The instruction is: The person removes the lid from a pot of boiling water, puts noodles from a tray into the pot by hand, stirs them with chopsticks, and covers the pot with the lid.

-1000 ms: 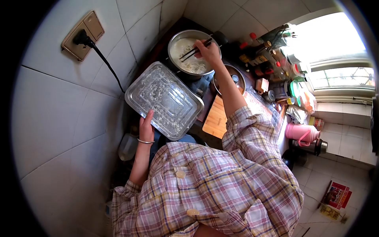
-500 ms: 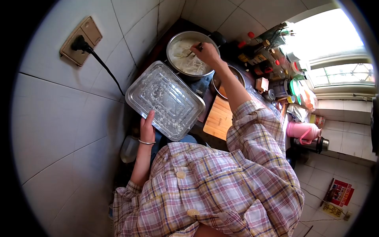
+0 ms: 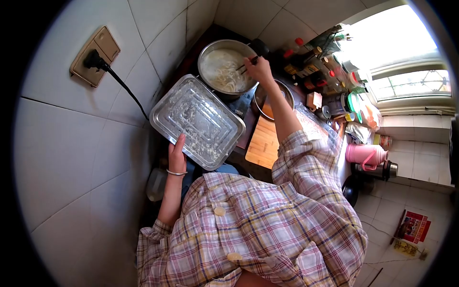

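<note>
My left hand (image 3: 177, 157) grips the near edge of a rectangular metal tray (image 3: 193, 124), thumb on top; white floury residue coats the tray. It is held tilted beside a pot (image 3: 201, 49) on the cooker. Pale noodles (image 3: 232, 79) lie in cloudy liquid inside the pot. My right hand (image 3: 258, 70) is closed around chopsticks (image 3: 243, 66) at the pot's right rim, their tips pointing down toward the noodles. The fingers of my left hand under the tray are hidden.
A wooden cutting board (image 3: 264, 141) and a round metal pan (image 3: 289, 94) lie right of the pot. Bottles (image 3: 313, 67) and jars crowd the window side. A pink thermos (image 3: 366, 154) stands farther right. A plugged-in cord (image 3: 125, 88) hangs down the left wall.
My right hand has moved right, from over the pot's middle to its right rim, with the chopsticks. More noodles show in the liquid. The tray stays in my left hand.
</note>
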Demonstrator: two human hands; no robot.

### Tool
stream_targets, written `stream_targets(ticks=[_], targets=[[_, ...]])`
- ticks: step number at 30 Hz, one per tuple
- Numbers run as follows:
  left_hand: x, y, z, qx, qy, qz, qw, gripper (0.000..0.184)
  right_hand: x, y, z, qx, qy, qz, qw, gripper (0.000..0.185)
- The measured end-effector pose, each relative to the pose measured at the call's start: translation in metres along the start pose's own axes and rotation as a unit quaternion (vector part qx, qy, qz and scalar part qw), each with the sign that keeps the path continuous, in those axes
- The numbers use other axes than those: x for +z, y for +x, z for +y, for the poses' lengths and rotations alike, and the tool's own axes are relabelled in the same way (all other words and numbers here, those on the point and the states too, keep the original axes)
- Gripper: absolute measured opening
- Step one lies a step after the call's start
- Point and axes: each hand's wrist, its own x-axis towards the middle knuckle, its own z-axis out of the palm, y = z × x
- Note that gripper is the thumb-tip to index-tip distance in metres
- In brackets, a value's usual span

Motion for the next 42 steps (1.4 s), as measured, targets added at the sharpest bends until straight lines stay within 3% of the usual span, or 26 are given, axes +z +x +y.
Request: stream_targets(ticks=[6,10,12,14,16,20,22,23,24,27,28,30,34,36,39,40,42], targets=[[-0.003,0.002,-0.002,-0.008,0.013,-0.013,1.000,0.035,-0.012,-0.003,-0.033,0.080,0.139,-0.093,0.983,0.028],[-0.002,0.001,-0.003,-0.002,0.027,-0.013,1.000,0.035,-0.023,-0.015,-0.051,0.002,0.194,-0.060,0.979,0.026],[0.002,0.000,-0.002,0.012,0.024,-0.004,1.000,0.033,-0.007,-0.019,-0.033,-0.057,0.151,-0.110,0.981,0.024],[0.001,-0.001,0.000,0.011,0.023,-0.011,1.000,0.034,-0.013,-0.028,-0.036,-0.049,0.019,-0.180,0.982,0.024],[0.001,0.003,-0.001,0.012,0.020,-0.019,1.000,0.035,-0.039,-0.031,-0.042,0.005,0.063,-0.102,0.993,0.024],[0.001,0.002,-0.003,0.009,0.028,0.006,1.000,0.035,-0.084,-0.052,-0.068,-0.007,0.235,-0.009,0.972,0.022],[0.000,0.002,-0.007,0.017,0.018,0.016,1.000,0.036,-0.070,-0.053,-0.029,-0.009,0.230,-0.047,0.972,0.023],[0.000,0.002,-0.008,0.015,0.018,0.016,1.000,0.036,-0.072,-0.059,-0.021,0.025,0.108,-0.084,0.990,0.023],[0.001,0.002,-0.007,0.009,0.010,0.020,1.000,0.037,-0.078,-0.063,-0.016,0.025,0.108,-0.083,0.990,0.023],[0.007,-0.001,-0.006,0.003,-0.016,0.032,0.999,0.038,-0.105,-0.069,-0.020,0.063,0.345,0.020,0.936,0.022],[0.009,-0.001,-0.004,0.006,-0.031,0.039,0.999,0.039,-0.112,-0.068,-0.015,0.082,0.357,0.025,0.930,0.023],[0.005,0.000,-0.006,0.006,-0.023,0.045,0.999,0.039,-0.123,-0.060,0.013,0.079,0.251,0.021,0.964,0.026],[0.008,-0.002,-0.012,0.024,-0.022,0.042,0.999,0.042,-0.173,-0.037,0.049,0.062,0.244,0.183,0.950,0.029],[0.013,-0.006,-0.011,0.036,-0.036,0.054,0.997,0.043,-0.179,-0.014,0.085,0.004,0.122,0.185,0.975,0.024],[0.020,-0.009,-0.012,0.038,-0.045,0.062,0.996,0.044,-0.141,0.002,0.144,-0.063,-0.126,0.130,0.981,0.017],[0.019,-0.010,-0.013,0.029,-0.055,0.061,0.996,0.044,-0.126,0.002,0.166,-0.037,-0.290,0.071,0.954,0.018],[0.028,-0.014,-0.009,0.034,-0.049,0.066,0.996,0.045,-0.097,-0.009,0.196,-0.002,-0.390,-0.044,0.920,0.027]])
